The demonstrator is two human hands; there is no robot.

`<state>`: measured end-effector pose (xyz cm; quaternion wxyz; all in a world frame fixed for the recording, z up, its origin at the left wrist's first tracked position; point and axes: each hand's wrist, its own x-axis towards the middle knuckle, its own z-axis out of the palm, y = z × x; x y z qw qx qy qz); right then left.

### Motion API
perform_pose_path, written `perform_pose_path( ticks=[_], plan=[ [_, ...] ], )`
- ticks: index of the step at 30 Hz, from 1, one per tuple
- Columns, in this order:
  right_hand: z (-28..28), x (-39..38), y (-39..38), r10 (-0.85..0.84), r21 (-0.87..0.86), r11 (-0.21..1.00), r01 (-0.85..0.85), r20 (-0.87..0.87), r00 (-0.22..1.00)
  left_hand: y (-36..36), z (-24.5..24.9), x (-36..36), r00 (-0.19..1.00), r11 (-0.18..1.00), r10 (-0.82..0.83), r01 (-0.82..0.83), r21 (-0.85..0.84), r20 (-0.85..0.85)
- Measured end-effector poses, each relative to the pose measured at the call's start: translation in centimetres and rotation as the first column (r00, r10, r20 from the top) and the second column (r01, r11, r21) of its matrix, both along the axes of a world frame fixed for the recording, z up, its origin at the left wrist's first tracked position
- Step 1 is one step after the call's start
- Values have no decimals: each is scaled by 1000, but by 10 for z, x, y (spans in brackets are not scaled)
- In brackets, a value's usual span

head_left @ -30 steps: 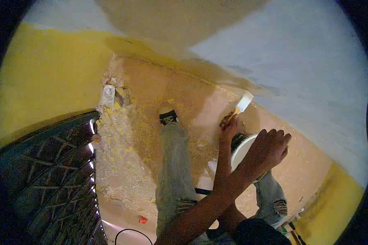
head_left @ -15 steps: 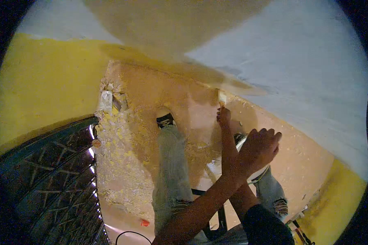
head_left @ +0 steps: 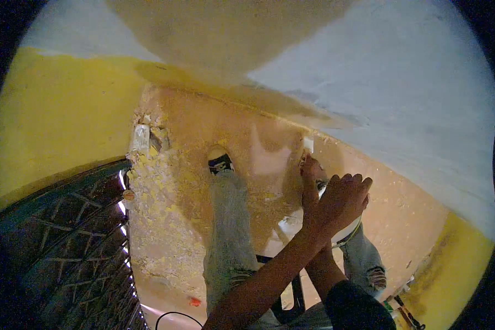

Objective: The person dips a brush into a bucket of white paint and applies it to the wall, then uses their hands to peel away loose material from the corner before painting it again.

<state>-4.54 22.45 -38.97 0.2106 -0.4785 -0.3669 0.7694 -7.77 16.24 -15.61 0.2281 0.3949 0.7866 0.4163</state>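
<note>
My right hand [head_left: 312, 168] is closed on a small hand tool with a flat white end [head_left: 308, 145]; whether it is a brush or a scraper cannot be made out. The tool's end is close to the foot of the pale wall [head_left: 401, 82]. My left arm crosses over my right forearm. With its fingers curled, my left hand [head_left: 347, 199] is above a white rounded object [head_left: 344, 231] by my right leg. What the left fingers hold, if anything, is hidden.
A yellow wall [head_left: 66, 115] meets the pale one on the left. Flaked paint chips [head_left: 159, 220] litter the floor, with rubble [head_left: 143, 137] in the corner. A dark lattice gate [head_left: 66, 242] stands at left. My shoe [head_left: 220, 162] is on the floor; a cable [head_left: 176, 314] lies in front.
My right hand and its tool have come back toward me and slightly right. My left hand stays nearly in place, curled.
</note>
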Motion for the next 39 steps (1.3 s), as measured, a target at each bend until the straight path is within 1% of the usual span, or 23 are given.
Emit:
perform_pose_path(
  ticks=[2, 4, 7, 8, 11, 12, 13, 14, 16, 19, 21, 24, 26, 28, 31, 33, 34, 36, 37, 38, 39],
  plan=[
    [1, -7, 7, -21, 39, 999, 22, -33, 999, 0, -3, 2, 1000, 1000, 24, -24, 7, -20],
    [-22, -15, 27, 9, 83, 997, -7, -23, 1000, 4, -12, 4, 999, 1000, 16, -15, 19, -45],
    [-37, -23, 43, 68, 66, 995, -70, 30, 997, 7, -7, 0, 1000, 1000, -17, 17, 3, -9],
    [-33, -23, 42, 64, 57, 996, -66, 42, 997, 7, -8, 0, 1000, 1000, -16, 16, -1, -12],
    [15, -12, 18, -17, 68, 998, 16, 24, 1000, 5, -10, 2, 1000, 1000, -17, 17, 26, 15],
    [42, -11, 7, -49, 82, 995, 50, -10, 999, 4, -11, 3, 1000, 999, -5, 6, 35, -25],
    [53, -8, -1, -79, 86, 993, 82, -43, 996, 4, -11, 2, 998, 999, 9, -6, 45, -66],
    [56, -3, -3, -103, 93, 990, 109, -67, 992, 3, -10, 0, 998, 999, 7, -4, 46, -66],
    [44, -3, 5, -119, 102, 986, 129, -100, 988, 1, -8, -4, 999, 999, -24, 24, 39, 22],
    [-4, -17, 38, -38, 163, 985, 50, -76, 996, 4, -12, -2, 999, 999, -32, 32, 37, 23],
    [-36, -16, 53, 20, 135, 991, -15, -36, 999, 3, -5, -5, 999, 999, -26, 25, 35, 31],
    [-66, 4, 58, 105, 35, 994, -106, 22, 994, 0, -3, -9, 999, 999, -20, 19, 33, 39],
    [-76, 16, 55, 106, -13, 994, -106, 39, 994, -1, -2, -9, 999, 999, -23, 22, 38, 36],
    [-80, 27, 53, 111, -40, 993, -109, 57, 992, -6, -2, -13, 999, 995, 31, -30, 93, -10],
    [-37, 24, 42, 32, -31, 999, -30, 75, 997, -1, -11, -8, 1000, 993, 29, -29, 117, 0],
    [15, 23, 25, -53, -37, 998, 55, 67, 996, 0, -7, -5, 1000, 991, 16, -19, 132, 25],
    [41, 26, 16, -99, -45, 994, 101, 48, 994, 1, -4, -7, 999, 990, 5, -12, 138, 51],
    [80, 34, -1, -202, -78, 977, 200, -18, 979, 0, 7, -9, 999, 989, -28, 23, 145, 27],
    [91, 35, -8, -263, -117, 960, 255, -55, 963, -1, 10, -10, 998, 989, -59, 56, 139, 13],
    [92, 34, -11, -302, -124, 948, 292, -75, 950, 1, 7, -9, 998, 989, -58, 55, 139, 12],
    [90, 33, -11, -341, -144, 935, 325, -99, 935, 3, 3, -8, 999, 984, -42, 46, 171, -25]
  ],
)
